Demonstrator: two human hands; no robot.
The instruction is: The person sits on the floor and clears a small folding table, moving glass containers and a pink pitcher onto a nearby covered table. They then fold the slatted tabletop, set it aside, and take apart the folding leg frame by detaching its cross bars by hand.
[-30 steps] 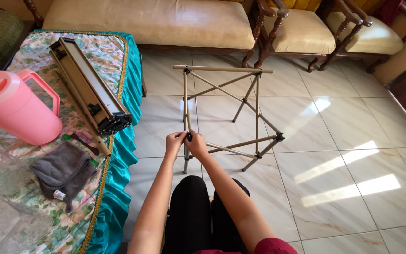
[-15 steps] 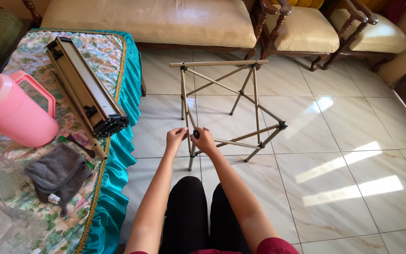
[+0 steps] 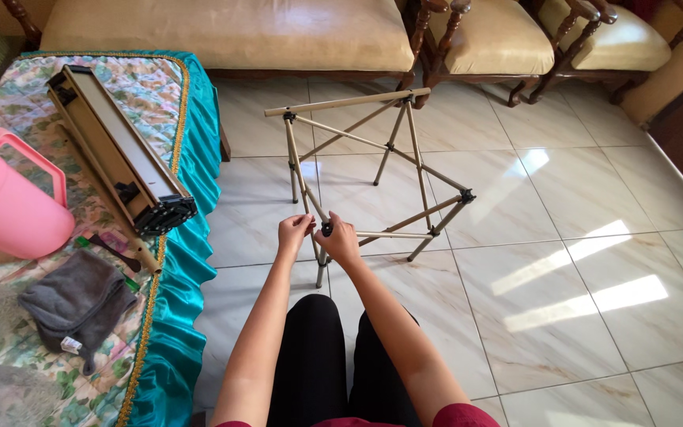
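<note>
A folding stand of thin beige metal rods with black joints (image 3: 393,170) stands on the tiled floor in front of me. My left hand (image 3: 294,235) pinches one rod just left of the near black joint. My right hand (image 3: 340,239) is closed around that same joint and the rod beside it. My legs in black trousers lie below the hands.
A low table with a floral cloth and teal skirt (image 3: 191,237) stands at left. On it lie a long beige folded case (image 3: 116,154), a pink jug (image 3: 5,202) and a grey cloth (image 3: 77,304). Cushioned wooden seats (image 3: 231,32) line the back.
The view has shifted slightly; both hands stay at the near joint of the stand, and the frame appears a little more spread out than one second ago.
</note>
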